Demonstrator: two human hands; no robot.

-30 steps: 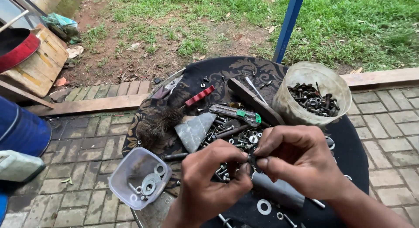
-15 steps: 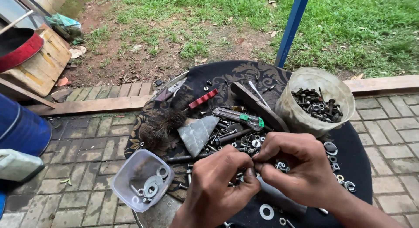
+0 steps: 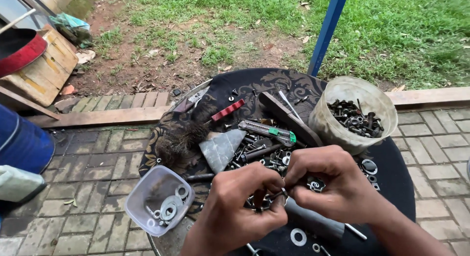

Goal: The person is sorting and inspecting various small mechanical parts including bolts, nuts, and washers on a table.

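My left hand (image 3: 245, 199) and my right hand (image 3: 333, 185) meet over a pile of bolts, nuts and washers (image 3: 259, 158) on a round table under a dark patterned cloth (image 3: 274, 82). Both pinch one small dark bolt (image 3: 280, 193) between their fingertips. A clear plastic tub with washers (image 3: 159, 199) stands left of my left hand. A round whitish bucket of dark bolts (image 3: 355, 114) stands right behind my right hand.
On the table lie a green-and-grey utility knife (image 3: 268, 130), a grey trowel blade (image 3: 221, 148), a worn brush (image 3: 178, 138) and a red-handled tool (image 3: 227, 110). A blue pole (image 3: 327, 30) rises behind. A blue drum (image 3: 19, 143) and wooden boards (image 3: 41, 72) stand at left on paving.
The view has shifted slightly; both hands have drawn closer to me and closer together, still working the same small bolt. Nothing else on the table moved.
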